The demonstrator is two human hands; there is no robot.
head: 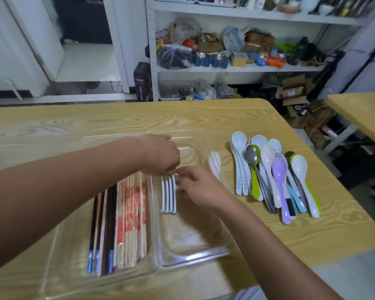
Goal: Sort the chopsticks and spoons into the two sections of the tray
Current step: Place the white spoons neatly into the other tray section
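A clear plastic tray [193, 256] with two sections lies on the wooden table. Its left section holds several chopsticks [121, 219], dark ones and pale ones with red print. In the right section stand white spoons [168, 195] on edge, side by side. My left hand [160, 155] reaches across and pinches their upper ends. My right hand [196, 188] touches the spoons from the right, fingers curled on them. A white spoon [214, 164] lies just outside the tray's right edge. A pile of spoons [273, 172], white, blue, green, purple and metal, sits further right.
The table's right edge [325, 169] runs close to the spoon pile, with a second table [359, 111] beyond the gap. White shelves [236, 68] full of clutter stand behind the table.
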